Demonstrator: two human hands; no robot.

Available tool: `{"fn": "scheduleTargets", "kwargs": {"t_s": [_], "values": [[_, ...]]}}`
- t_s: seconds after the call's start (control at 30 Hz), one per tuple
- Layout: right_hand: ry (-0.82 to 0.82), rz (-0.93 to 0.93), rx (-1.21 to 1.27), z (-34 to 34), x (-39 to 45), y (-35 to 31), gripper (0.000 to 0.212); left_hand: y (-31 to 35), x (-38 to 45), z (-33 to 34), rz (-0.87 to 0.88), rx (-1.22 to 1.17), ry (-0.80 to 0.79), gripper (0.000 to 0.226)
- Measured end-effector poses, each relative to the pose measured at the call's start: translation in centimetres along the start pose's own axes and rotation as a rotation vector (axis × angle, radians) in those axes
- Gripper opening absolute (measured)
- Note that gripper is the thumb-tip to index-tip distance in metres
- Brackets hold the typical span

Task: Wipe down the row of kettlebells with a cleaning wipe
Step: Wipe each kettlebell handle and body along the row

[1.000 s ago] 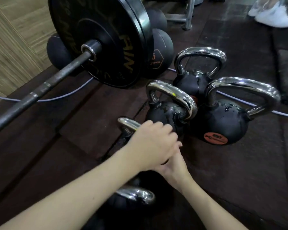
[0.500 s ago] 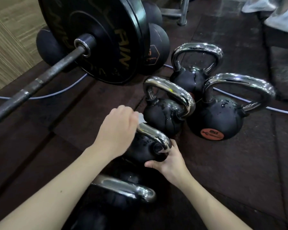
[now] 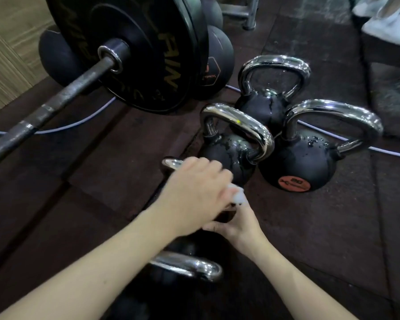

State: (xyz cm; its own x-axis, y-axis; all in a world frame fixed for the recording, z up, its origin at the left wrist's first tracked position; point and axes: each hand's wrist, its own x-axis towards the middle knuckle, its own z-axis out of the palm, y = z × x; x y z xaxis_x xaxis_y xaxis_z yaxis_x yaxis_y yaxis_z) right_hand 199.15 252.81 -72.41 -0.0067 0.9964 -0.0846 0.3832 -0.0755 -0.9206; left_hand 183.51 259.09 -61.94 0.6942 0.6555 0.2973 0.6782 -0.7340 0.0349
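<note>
Several black kettlebells with chrome handles stand on the dark floor. My left hand [image 3: 194,192] is closed over the handle [image 3: 171,163] of a small kettlebell and presses a white wipe [image 3: 237,196] on it; the wipe sticks out by my fingertips. My right hand [image 3: 236,225] grips that same kettlebell's body from the lower right, mostly hidden under the left hand. Behind it sits a wet kettlebell [image 3: 226,153], then a larger one with an orange label [image 3: 296,162] and another farther back [image 3: 266,105]. A nearer kettlebell's handle [image 3: 189,265] shows under my forearm.
A loaded barbell [image 3: 56,100] with large black plates [image 3: 148,49] lies to the left. Round medicine balls [image 3: 215,63] sit behind the plates. A thin white cable [image 3: 79,122] runs across the floor. Someone's white shoes [image 3: 388,26] are at top right.
My left hand slid with the wipe along the small kettlebell's handle toward the right end, covering most of it. My right hand kept its hold on the body.
</note>
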Motion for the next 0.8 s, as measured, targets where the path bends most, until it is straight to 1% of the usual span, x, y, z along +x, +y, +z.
{"fn": "scheduleTargets", "kwargs": {"t_s": [0.03, 0.07, 0.1, 0.17, 0.2, 0.23, 0.27, 0.33, 0.37, 0.43, 0.47, 0.5, 0.53, 0.57, 0.6, 0.63, 0.67, 0.7, 0.73, 0.77, 0.8], "values": [[0.052, -0.001, -0.026, 0.1, 0.1, 0.4, 0.083, -1.8, -0.2, -0.2, -0.086, -0.04, 0.002, 0.035], [0.061, 0.02, -0.013, 0.0, 0.0, -0.1, 0.092, -2.5, -0.1, -0.6, -0.201, -0.108, -0.036, 0.039], [0.065, 0.032, -0.021, 0.0, 0.0, 0.1, 0.096, -4.0, -0.8, -0.7, -0.297, -0.205, -0.026, 0.041], [0.084, 0.078, 0.021, 0.0, -0.3, -0.2, 0.095, -5.9, -1.4, -0.6, -0.551, -0.5, -0.057, 0.037], [0.095, 0.096, 0.038, 0.1, -0.4, -0.5, 0.093, -6.3, -1.6, -0.5, -0.673, -0.653, -0.038, 0.039], [0.1, 0.099, 0.046, 0.2, -0.5, -0.6, 0.093, -6.3, -1.6, -0.6, -0.735, -0.729, -0.032, 0.042], [0.115, 0.116, 0.019, 0.3, -0.5, -1.1, 0.092, -6.0, -1.5, -0.8, -0.734, -0.712, -0.056, 0.042], [0.146, 0.188, 0.007, 0.4, -0.4, -1.2, 0.092, -5.3, -1.2, -0.8, -0.595, -0.505, -0.038, 0.037], [0.124, 0.183, -0.032, 0.2, -0.3, -0.9, 0.092, -4.7, -0.7, -0.8, -0.488, -0.318, -0.055, 0.036], [0.104, 0.213, -0.111, 0.0, 0.0, -0.1, 0.088, -3.1, 0.5, -0.5, -0.251, 0.002, -0.106, 0.042], [0.073, 0.178, -0.123, 0.5, 0.4, -0.2, 0.082, -1.7, 1.2, -0.4, -0.167, 0.055, -0.143, 0.042], [0.047, 0.166, -0.214, 1.2, 0.4, -0.7, 0.069, 0.0, 1.5, -0.1, -0.115, 0.085, -0.156, 0.038], [0.075, 0.127, -0.153, 1.8, 0.2, -0.3, 0.044, 1.7, 1.6, 0.2, -0.078, 0.059, -0.121, 0.03], [0.176, 0.176, -0.172, 2.1, 0.5, 0.0, 0.019, 3.3, 1.8, 0.3, -0.054, -0.005, -0.104, 0.02], [0.231, 0.32, -0.112, 2.2, 0.6, -2.2, 0.014, 4.3, 1.6, 0.4, -0.03, -0.089, -0.103, 0.011], [0.271, 0.392, -0.042, 2.5, 0.5, -2.6, 0.017, 4.6, 1.3, 0.3, -0.025, -0.132, -0.119, 0.008], [0.172, 0.34, -0.201, 2.3, 0.2, -1.4, 0.021, 3.9, 1.1, 0.1, -0.028, -0.133, -0.13, 0.009], [0.096, 0.297, -0.252, 1.6, 0.2, -2.1, 0.04, 2.6, 0.8, -0.3, -0.048, -0.093, -0.163, 0.015], [0.025, 0.256, -0.213, 0.5, -0.3, -2.0, 0.06, 1.4, 0.5, -0.6, -0.073, -0.026, -0.181, 0.026], [0.049, 0.264, -0.138, -0.7, -0.7, -2.1, 0.072, -0.1, 0.2, -0.7, -0.127, 0.013, -0.184, 0.036], [0.062, 0.257, -0.144, -0.7, -0.7, -1.3, 0.08, -1.6, 0.0, -0.7, -0.206, -0.017, -0.156, 0.043]]}}
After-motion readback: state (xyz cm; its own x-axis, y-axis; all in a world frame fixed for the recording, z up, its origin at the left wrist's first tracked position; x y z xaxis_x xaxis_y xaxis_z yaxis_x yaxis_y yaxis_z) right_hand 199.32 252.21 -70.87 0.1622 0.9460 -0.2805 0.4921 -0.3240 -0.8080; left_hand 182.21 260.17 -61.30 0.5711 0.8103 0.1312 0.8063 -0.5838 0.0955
